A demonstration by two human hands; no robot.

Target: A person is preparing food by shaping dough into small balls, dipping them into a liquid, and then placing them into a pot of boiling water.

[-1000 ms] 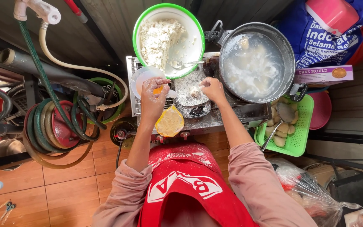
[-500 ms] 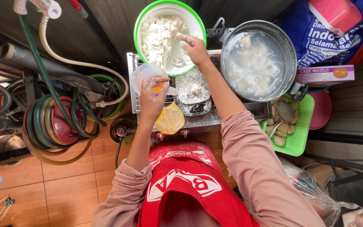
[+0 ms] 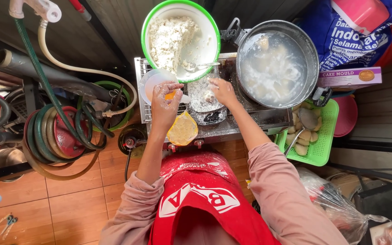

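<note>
My left hand (image 3: 164,103), dusted with flour, pinches a small orange piece (image 3: 170,95) over a little white dish (image 3: 153,81) on the metal stove top (image 3: 250,119). My right hand (image 3: 223,90) hovers over a floured clear sheet (image 3: 201,97) with its fingers pinched together; what lies between them is too small to see. Just beyond both hands stands a green-rimmed white bowl (image 3: 205,31) of crumbly white dough with a spoon (image 3: 200,66) in it. A yellowish filled bag (image 3: 183,129) lies near the stove's front edge.
A metal pot (image 3: 311,54) of cloudy water with pale lumps sits on the right. Beside it lies a green tray (image 3: 325,136) with pale pieces and a ladle (image 3: 307,120). Coiled hoses (image 3: 55,136) lie left, and a cardboard box (image 3: 348,78) and plastic bags right.
My right hand reached up to the bowl's edge, then came back down over the floured sheet. The left hand stayed over the white dish with the orange piece.
</note>
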